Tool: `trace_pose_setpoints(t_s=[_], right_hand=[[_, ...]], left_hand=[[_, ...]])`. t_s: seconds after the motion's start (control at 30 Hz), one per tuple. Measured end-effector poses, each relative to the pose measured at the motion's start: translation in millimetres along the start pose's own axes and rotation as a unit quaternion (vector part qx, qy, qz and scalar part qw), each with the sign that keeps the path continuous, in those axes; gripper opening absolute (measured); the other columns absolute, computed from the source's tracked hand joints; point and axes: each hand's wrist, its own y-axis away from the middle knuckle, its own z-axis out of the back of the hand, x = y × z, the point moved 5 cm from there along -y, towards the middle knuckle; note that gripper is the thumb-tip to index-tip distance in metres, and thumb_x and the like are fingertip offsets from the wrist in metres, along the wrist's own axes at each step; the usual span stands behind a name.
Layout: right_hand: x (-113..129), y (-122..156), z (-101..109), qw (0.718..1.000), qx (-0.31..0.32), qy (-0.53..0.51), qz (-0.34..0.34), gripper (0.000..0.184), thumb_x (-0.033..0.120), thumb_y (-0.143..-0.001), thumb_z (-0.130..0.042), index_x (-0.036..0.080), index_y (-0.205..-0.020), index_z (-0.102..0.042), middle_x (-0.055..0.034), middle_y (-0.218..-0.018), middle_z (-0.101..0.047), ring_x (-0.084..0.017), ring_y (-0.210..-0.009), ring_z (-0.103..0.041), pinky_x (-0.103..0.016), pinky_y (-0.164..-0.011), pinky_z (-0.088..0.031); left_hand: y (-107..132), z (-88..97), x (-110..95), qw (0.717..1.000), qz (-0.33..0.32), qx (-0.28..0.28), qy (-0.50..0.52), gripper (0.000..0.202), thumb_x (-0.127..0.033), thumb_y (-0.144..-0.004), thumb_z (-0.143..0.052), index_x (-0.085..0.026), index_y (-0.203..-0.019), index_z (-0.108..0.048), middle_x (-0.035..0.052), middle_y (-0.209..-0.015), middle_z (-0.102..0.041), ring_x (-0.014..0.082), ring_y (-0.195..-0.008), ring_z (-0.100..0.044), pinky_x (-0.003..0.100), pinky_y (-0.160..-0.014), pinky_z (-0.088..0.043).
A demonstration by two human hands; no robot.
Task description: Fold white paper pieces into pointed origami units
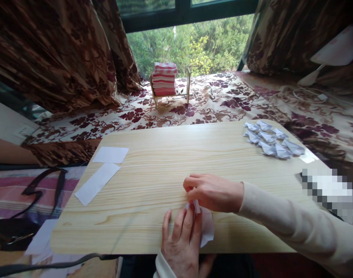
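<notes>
A partly folded white paper [207, 227] lies near the front edge of the wooden table, largely covered by my hands. My left hand [180, 235] rests on it with fingers stretched out, pressing it against the tabletop. Bent over its far end, my right hand [213, 192] pinches a narrow folded part that sticks up beside the left fingertips. The exact shape of the fold is hidden under my fingers.
Several folded white paper pieces [267, 139] cluster at the table's back right. Two paper strips [111, 155] lie at left. A blurred-out flat object [328, 191] sits on the right edge. Beyond the table, a small rack [188, 87] holds folded pink-and-white cloths [164, 80].
</notes>
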Motion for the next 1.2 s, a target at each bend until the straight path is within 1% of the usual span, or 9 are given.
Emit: trace_pose_setpoints(t_s=[0.23, 0.4, 0.57, 0.7, 0.8, 0.9, 0.97, 1.07, 1.2], right_hand=[[3.1, -5.2, 1.5, 0.998, 0.015, 0.038, 0.040, 0.017, 0.012, -0.082, -0.055, 0.015, -0.066, -0.061, -0.0046, -0.077, -0.059, -0.015, -0.073, -0.048, -0.026, -0.064, -0.036], [6.0, -6.7, 3.9, 0.996, 0.018, 0.062, 0.057, 0.023, 0.016, -0.086, -0.053, 0.015, -0.064, -0.059, -0.0037, -0.073, -0.059, -0.015, -0.068, -0.046, -0.027, -0.062, -0.035], [9.8, -7.6, 4.7, 0.994, 0.030, 0.078, 0.071, 0.024, 0.018, -0.085, -0.055, 0.015, -0.062, -0.059, -0.0032, -0.072, -0.060, -0.015, -0.069, -0.047, -0.029, -0.063, -0.034], [11.0, -6.3, 19.0, 0.992, 0.040, 0.090, 0.079, 0.025, 0.018, -0.087, -0.052, 0.015, -0.063, -0.059, -0.0036, -0.072, -0.061, -0.015, -0.069, -0.048, -0.029, -0.064, -0.035], [11.6, 1.6, 44.8, 0.995, 0.000, 0.069, 0.070, 0.027, 0.013, -0.089, -0.044, 0.015, -0.068, -0.060, -0.0053, -0.074, -0.061, -0.015, -0.070, -0.049, -0.028, -0.068, -0.038], [14.0, 18.0, 65.1, 0.995, -0.095, 0.004, 0.014, 0.025, 0.010, -0.089, -0.040, 0.015, -0.083, -0.063, -0.0073, -0.088, -0.061, -0.016, -0.082, -0.052, -0.027, -0.072, -0.040], [18.9, 29.4, 58.8, 0.993, -0.112, -0.035, -0.030, 0.024, 0.010, -0.089, -0.040, 0.016, -0.090, -0.063, -0.0064, -0.089, -0.061, -0.015, -0.083, -0.053, -0.026, -0.071, -0.041], [27.4, 40.5, 28.5, 0.990, -0.083, -0.060, -0.094, 0.024, 0.010, -0.088, -0.041, 0.020, -0.089, -0.063, -0.0041, -0.084, -0.060, -0.014, -0.077, -0.053, -0.025, -0.068, -0.041], [31.5, 44.5, 0.6, 0.984, -0.092, -0.050, -0.145, 0.024, 0.013, -0.089, -0.042, 0.022, -0.100, -0.060, -0.0037, -0.084, -0.060, -0.016, -0.076, -0.051, -0.027, -0.067, -0.041]], left_hand=[[-0.7, 1.5, -0.3, 1.000, -0.008, 0.026, -0.013, 0.058, -0.047, -0.077, -0.047, -0.014, -0.125, -0.050, 0.0128, -0.130, -0.051, 0.0292, -0.115, -0.043, 0.049, -0.100, -0.023], [-1.0, 1.6, 0.0, 1.000, -0.005, 0.021, -0.005, 0.059, -0.047, -0.075, -0.049, -0.012, -0.122, -0.052, 0.0143, -0.129, -0.051, 0.0300, -0.113, -0.044, 0.050, -0.099, -0.024], [-2.5, 2.7, -1.2, 1.000, -0.002, 0.017, -0.004, 0.058, -0.049, -0.078, -0.044, -0.012, -0.122, -0.051, 0.0149, -0.127, -0.053, 0.0304, -0.113, -0.044, 0.051, -0.097, -0.026], [-3.2, 3.7, -1.5, 1.000, 0.015, 0.002, 0.013, 0.061, -0.055, -0.077, -0.045, -0.013, -0.121, -0.052, 0.0145, -0.127, -0.053, 0.0305, -0.112, -0.046, 0.051, -0.097, -0.026], [-3.1, 4.4, -1.8, 0.999, 0.022, -0.014, 0.032, 0.064, -0.056, -0.074, -0.050, -0.013, -0.121, -0.053, 0.0150, -0.128, -0.053, 0.0311, -0.112, -0.047, 0.051, -0.097, -0.026], [-2.5, 4.9, -1.4, 0.999, 0.020, -0.018, 0.041, 0.064, -0.055, -0.073, -0.052, -0.014, -0.122, -0.053, 0.0160, -0.128, -0.052, 0.0318, -0.113, -0.047, 0.052, -0.097, -0.026], [-1.9, 5.3, -1.0, 0.999, 0.013, -0.014, 0.040, 0.060, -0.050, -0.074, -0.052, -0.014, -0.122, -0.052, 0.0161, -0.129, -0.051, 0.0317, -0.114, -0.045, 0.052, -0.098, -0.026], [-1.1, 5.6, -0.5, 1.000, -0.004, 0.001, 0.029, 0.057, -0.044, -0.075, -0.052, -0.013, -0.123, -0.051, 0.0161, -0.131, -0.049, 0.0311, -0.117, -0.043, 0.051, -0.099, -0.025], [-0.7, 6.8, 1.3, 1.000, -0.015, 0.009, 0.022, 0.062, -0.048, -0.074, -0.052, -0.012, -0.125, -0.049, 0.0162, -0.134, -0.046, 0.0310, -0.118, -0.042, 0.050, -0.098, -0.024]])
